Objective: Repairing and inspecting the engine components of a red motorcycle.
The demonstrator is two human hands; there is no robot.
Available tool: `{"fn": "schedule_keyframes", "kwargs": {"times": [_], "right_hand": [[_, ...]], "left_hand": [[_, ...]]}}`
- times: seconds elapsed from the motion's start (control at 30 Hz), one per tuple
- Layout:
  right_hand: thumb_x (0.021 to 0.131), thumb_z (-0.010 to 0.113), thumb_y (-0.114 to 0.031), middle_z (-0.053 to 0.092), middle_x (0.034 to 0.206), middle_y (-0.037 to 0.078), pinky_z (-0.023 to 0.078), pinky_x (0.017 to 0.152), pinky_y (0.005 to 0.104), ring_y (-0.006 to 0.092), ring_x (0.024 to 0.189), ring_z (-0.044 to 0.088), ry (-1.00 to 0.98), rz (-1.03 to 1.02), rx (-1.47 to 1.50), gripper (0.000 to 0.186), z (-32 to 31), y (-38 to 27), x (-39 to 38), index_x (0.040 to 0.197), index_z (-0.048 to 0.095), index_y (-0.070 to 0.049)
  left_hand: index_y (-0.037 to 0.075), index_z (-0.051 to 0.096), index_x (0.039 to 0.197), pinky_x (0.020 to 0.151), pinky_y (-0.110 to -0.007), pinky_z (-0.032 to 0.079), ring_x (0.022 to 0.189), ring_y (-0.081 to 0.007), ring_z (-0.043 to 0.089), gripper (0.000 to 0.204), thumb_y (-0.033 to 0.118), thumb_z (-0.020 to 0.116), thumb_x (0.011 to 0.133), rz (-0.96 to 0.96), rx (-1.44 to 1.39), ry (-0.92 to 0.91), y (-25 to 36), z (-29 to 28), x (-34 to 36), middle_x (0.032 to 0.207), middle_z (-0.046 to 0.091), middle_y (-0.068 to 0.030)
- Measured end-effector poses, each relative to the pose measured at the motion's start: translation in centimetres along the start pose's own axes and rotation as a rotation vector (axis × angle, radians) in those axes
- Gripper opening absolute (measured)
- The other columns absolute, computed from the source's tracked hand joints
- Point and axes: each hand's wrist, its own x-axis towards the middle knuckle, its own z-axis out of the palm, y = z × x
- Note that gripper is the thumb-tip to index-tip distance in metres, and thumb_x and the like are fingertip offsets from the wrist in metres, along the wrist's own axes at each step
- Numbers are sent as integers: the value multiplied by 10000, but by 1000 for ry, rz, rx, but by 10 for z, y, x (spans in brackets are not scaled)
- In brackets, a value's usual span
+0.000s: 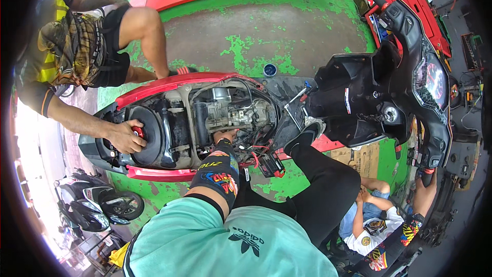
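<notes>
Red side panels (177,80) flank a stripped motor scooter (262,105), which lies across the middle of the head view with its handlebar end to the right. The person's left hand (225,135) reaches into the open bay, fingers bent beside the metal engine (230,115); whether they pinch anything cannot be told. The right hand (433,178) is at the lower black handlebar grip (427,176), its finger closure hidden. Near the left forearm sits a black battery (270,164) with wires. At the scooter's rear, a co-worker's hand (126,136) grasps a red cap (138,132) over a round black cover (147,146).
</notes>
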Motion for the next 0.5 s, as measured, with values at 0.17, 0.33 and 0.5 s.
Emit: {"fn": "schedule_keyframes", "kwargs": {"times": [0.17, 0.33, 0.5], "right_hand": [[804, 600, 2, 659, 1189, 183, 478, 912, 309, 195, 986, 615, -8, -6, 57, 647, -2, 14, 6, 1428, 449, 82], [808, 605, -6, 657, 1190, 190, 484, 904, 321, 211, 984, 622, -24, 52, 40, 647, -5, -20, 1, 1434, 452, 61], [799, 600, -6, 666, 1197, 224, 488, 900, 355, 273, 1031, 658, 52, -43, -33, 655, -2, 20, 9, 1438, 462, 30]], "left_hand": [[-160, 521, 1247, 770, -274, 606, 894, -270, 709, 480, -48, 753, 842, 180, -66, 86, 8, 16, -45, 1185, 654, -229], [9, 568, 1309, 883, -354, 563, 1092, -191, 636, 416, 121, 705, 932, -2, -46, -35, 14, -17, 3, 1302, 622, -83], [243, 528, 1436, 1056, -391, 441, 1353, -103, 441, 444, 344, 605, 1010, -159, 308, -358, 9, -29, 28, 1457, 495, 126]]}}
